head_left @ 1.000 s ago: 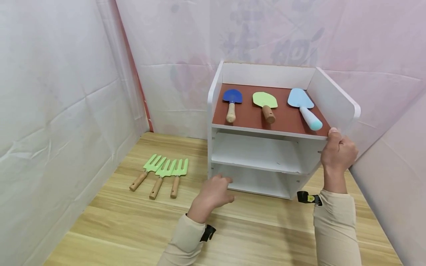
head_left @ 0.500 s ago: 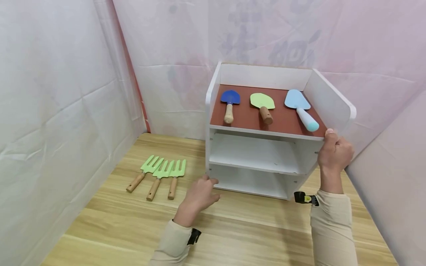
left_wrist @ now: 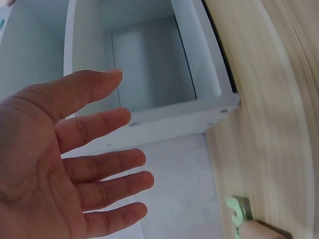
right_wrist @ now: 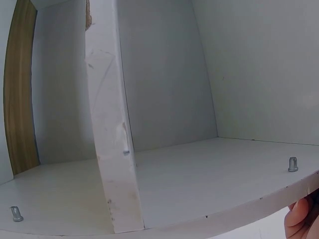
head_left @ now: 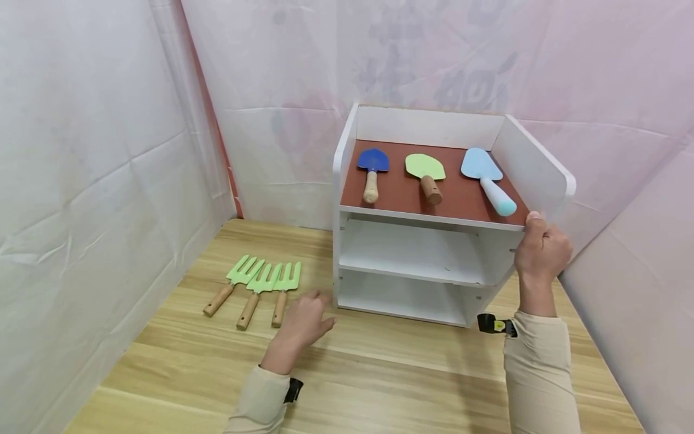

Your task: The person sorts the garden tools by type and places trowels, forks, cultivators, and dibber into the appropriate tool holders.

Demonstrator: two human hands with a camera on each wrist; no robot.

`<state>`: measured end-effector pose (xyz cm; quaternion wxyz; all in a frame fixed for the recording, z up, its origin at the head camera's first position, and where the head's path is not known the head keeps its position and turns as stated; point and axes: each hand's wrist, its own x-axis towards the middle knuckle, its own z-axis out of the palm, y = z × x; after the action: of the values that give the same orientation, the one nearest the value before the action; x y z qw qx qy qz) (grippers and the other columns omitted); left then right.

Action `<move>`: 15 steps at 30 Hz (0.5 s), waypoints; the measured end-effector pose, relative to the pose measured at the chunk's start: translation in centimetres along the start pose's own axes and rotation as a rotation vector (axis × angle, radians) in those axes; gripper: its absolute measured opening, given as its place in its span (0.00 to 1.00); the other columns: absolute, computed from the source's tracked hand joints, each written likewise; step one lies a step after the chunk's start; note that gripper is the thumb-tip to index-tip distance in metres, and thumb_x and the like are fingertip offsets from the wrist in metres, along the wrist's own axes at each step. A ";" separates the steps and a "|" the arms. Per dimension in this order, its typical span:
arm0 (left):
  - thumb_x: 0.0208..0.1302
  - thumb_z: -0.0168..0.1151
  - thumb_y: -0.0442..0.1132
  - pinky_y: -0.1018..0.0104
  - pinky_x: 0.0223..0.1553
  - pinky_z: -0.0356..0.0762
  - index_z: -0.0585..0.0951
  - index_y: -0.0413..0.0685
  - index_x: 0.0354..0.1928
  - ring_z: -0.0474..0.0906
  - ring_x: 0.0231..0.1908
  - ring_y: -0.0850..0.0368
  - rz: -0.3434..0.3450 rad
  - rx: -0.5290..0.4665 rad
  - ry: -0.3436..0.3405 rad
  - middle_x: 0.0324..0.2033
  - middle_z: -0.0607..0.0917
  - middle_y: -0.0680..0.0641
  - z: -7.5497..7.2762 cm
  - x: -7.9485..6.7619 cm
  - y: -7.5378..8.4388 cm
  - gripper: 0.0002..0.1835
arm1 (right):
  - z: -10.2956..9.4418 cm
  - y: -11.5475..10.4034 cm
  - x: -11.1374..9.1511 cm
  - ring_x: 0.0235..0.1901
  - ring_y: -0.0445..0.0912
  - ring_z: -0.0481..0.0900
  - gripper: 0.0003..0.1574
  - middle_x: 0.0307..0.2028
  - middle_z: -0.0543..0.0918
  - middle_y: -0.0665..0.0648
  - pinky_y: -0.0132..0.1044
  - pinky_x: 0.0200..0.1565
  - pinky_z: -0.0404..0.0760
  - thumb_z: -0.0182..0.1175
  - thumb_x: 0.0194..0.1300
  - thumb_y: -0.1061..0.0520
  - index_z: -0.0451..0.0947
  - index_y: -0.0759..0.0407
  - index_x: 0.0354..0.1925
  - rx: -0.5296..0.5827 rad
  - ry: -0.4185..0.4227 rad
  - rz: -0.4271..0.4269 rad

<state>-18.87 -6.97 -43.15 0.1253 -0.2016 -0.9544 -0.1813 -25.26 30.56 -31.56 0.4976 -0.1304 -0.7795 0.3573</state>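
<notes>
My left hand (head_left: 300, 322), fingers spread and holding nothing, hovers over the table just right of three green garden hand forks (head_left: 262, 279) with wooden handles. In the left wrist view, part of a fork (left_wrist: 239, 209) shows at the lower right, beyond the bare palm. My right hand (head_left: 542, 250) grips the front right edge of a white shelf unit (head_left: 434, 217), thumb on top; its fingers (right_wrist: 298, 219) show at the side panel in the right wrist view. On the brown top lie a blue hand trowel (head_left: 373, 159), a green one (head_left: 425, 166) and a light blue one (head_left: 480, 164).
Beneath the top, the unit has a middle shelf (head_left: 412, 250) and a bottom shelf (head_left: 401, 298). Small metal shelf pins (right_wrist: 293, 164) stick out of its inner side. Pale curtains (head_left: 108, 150) enclose the wooden table (head_left: 379, 380) at the left, back and right.
My left hand has moved left, from in front of the bottom shelf toward the hand forks. My right hand keeps its grip on the unit's edge. The head view has shifted slightly.
</notes>
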 end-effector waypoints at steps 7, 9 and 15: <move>0.47 0.73 0.43 0.49 0.42 0.74 0.82 0.41 0.44 0.78 0.40 0.41 -0.060 0.023 -0.033 0.43 0.79 0.36 0.2 -0.6 -1.6 0.21 | 0.2 0.4 -0.1 0.08 0.38 0.48 0.29 0.04 0.54 0.42 0.34 0.14 0.45 0.43 0.60 0.46 0.57 0.54 0.06 -0.001 -0.010 0.010; 0.48 0.72 0.44 0.46 0.45 0.71 0.83 0.42 0.44 0.77 0.44 0.41 -0.079 0.025 -0.051 0.45 0.79 0.37 0.4 -0.8 -2.2 0.21 | 0.2 0.5 -0.1 0.08 0.37 0.48 0.29 0.04 0.53 0.41 0.34 0.14 0.45 0.42 0.60 0.46 0.57 0.54 0.06 0.001 -0.009 0.006; 0.48 0.72 0.44 0.43 0.38 0.75 0.83 0.43 0.44 0.74 0.45 0.36 -0.151 -0.011 -0.067 0.48 0.77 0.34 0.7 -1.1 -3.7 0.20 | 0.1 0.5 0.1 0.08 0.38 0.48 0.28 0.04 0.53 0.41 0.33 0.14 0.45 0.43 0.59 0.46 0.57 0.54 0.06 0.007 0.000 0.002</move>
<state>-19.57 -10.28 -45.21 0.0780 -0.1359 -0.9694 -0.1887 -25.51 30.90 -31.87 0.4979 -0.1293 -0.7780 0.3606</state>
